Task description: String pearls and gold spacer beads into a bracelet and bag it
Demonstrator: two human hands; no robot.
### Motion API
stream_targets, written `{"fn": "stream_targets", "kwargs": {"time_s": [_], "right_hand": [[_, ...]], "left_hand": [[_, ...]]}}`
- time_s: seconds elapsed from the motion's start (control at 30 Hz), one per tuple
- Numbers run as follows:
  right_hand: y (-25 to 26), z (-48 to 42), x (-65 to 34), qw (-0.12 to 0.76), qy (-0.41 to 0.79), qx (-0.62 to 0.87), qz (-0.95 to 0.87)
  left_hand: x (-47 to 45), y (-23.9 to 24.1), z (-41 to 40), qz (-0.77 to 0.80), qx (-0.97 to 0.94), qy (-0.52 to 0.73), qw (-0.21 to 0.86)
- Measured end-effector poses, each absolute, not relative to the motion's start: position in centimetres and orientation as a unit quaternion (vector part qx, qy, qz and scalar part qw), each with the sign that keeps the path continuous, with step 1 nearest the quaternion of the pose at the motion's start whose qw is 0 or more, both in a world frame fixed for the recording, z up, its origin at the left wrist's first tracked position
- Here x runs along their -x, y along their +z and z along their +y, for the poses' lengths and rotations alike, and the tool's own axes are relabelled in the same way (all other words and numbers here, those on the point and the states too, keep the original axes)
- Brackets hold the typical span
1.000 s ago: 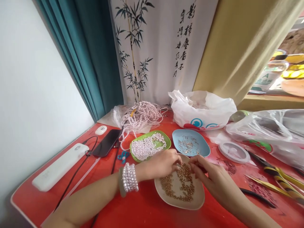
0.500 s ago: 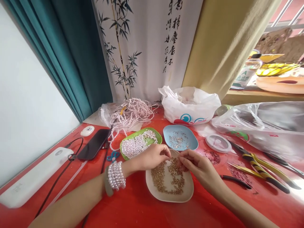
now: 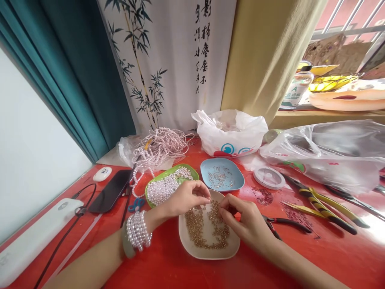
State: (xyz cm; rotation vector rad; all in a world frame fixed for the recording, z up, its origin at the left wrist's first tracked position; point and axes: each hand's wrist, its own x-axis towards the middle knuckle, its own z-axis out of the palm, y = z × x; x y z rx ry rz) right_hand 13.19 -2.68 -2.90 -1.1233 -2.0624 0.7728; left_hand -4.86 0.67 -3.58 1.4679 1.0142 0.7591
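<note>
Over the far part of a cream dish (image 3: pixel 207 253) are both of my hands, fingertips a short way apart. Small gold beads (image 3: pixel 195 228) lie scattered in that dish. My left hand (image 3: pixel 192 196) has thumb and forefinger pinched together; whatever they hold is too small to make out. Strands of pearly beads (image 3: pixel 138 230) wrap my left wrist. My right hand (image 3: pixel 239 212) is closed in a pinch at the dish's right side, its contents also too small to name. Behind them sit a green tray of pearl beads (image 3: pixel 164 188) and a blue tray (image 3: pixel 237 180) with small metal pins.
Yellow-and-black pliers (image 3: pixel 321 208), tweezers (image 3: pixel 303 208) and black-handled pliers (image 3: pixel 288 224) lie to the right, near a round clear lid (image 3: pixel 269 178). Plastic bags (image 3: pixel 231 134) and tangled bead strands (image 3: pixel 162 146) stand behind. A phone (image 3: pixel 111 192) and white power bank (image 3: pixel 39 237) are at left.
The view has shifted, so most things sit slightly further left. My right hand's fingers are curled slightly more, and more of the black-handled pliers shows beside it. Both hands stay over the dish.
</note>
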Motion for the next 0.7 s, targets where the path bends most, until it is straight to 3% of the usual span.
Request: {"fn": "stream_targets", "kwargs": {"time_s": [0.7], "right_hand": [[-3.15,-2.78,-13.37,0.319,0.308,0.424,-0.79]], "left_hand": [[4.91,-3.11,0.83,0.445,-0.565,0.349,0.6]]}}
